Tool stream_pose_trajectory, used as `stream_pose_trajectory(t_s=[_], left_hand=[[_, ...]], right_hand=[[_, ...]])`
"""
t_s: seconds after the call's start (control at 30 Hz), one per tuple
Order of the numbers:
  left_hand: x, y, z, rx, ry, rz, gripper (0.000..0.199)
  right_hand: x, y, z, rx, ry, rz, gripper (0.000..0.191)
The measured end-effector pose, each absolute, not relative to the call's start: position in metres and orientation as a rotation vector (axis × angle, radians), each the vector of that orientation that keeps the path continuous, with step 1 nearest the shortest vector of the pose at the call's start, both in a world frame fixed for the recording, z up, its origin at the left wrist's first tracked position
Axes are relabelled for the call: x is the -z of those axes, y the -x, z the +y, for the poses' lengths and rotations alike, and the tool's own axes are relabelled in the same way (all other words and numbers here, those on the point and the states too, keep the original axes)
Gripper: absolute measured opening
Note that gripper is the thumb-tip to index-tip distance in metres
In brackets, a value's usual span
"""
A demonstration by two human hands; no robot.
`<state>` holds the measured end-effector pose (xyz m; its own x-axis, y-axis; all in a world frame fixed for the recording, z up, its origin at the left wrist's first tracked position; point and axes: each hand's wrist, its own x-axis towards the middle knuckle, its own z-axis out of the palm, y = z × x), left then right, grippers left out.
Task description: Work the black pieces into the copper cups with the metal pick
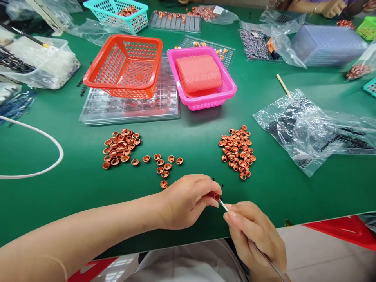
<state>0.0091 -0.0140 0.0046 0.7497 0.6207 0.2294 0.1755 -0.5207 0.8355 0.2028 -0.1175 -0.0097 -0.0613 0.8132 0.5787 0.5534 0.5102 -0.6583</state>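
Observation:
Between the thumb and fingers of my left hand (pixel 188 201) is a small copper-coloured cup (pixel 216 196) with a hole. My right hand (pixel 255 235) grips a thin metal pick (pixel 266 256), whose tip touches the cup. A few tiny black pieces (pixel 222 185) lie just beyond my fingertips. One pile of copper cups (pixel 120 148) lies to the left and another pile of copper cups (pixel 237 150) to the right. Several loose copper cups (pixel 165 174) are scattered beside my left wrist.
Behind the piles, an orange basket (pixel 96 81) rests on clear plastic trays (pixel 132 115). A pink basket (pixel 202 102) holds pink foam (pixel 199 74). Plastic bags with black parts (pixel 305 129) lie right. A white cable (pixel 55 143) loops at left. Another person's hands (pixel 331 8) are far right.

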Motion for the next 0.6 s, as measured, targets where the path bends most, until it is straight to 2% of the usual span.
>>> stream_pose_trajectory(t_s=[0.13,0.6], left_hand=[[0.002,-0.009,-0.015,-0.708,-2.047,0.592,0.01],[-0.016,-0.01,-0.008,-0.52,-1.754,0.68,0.009]], right_hand=[[0.01,-0.203,-0.117,-0.328,1.168,-1.734,0.044],[0.016,-0.206,-0.114,-0.388,1.168,-1.57,0.036]])
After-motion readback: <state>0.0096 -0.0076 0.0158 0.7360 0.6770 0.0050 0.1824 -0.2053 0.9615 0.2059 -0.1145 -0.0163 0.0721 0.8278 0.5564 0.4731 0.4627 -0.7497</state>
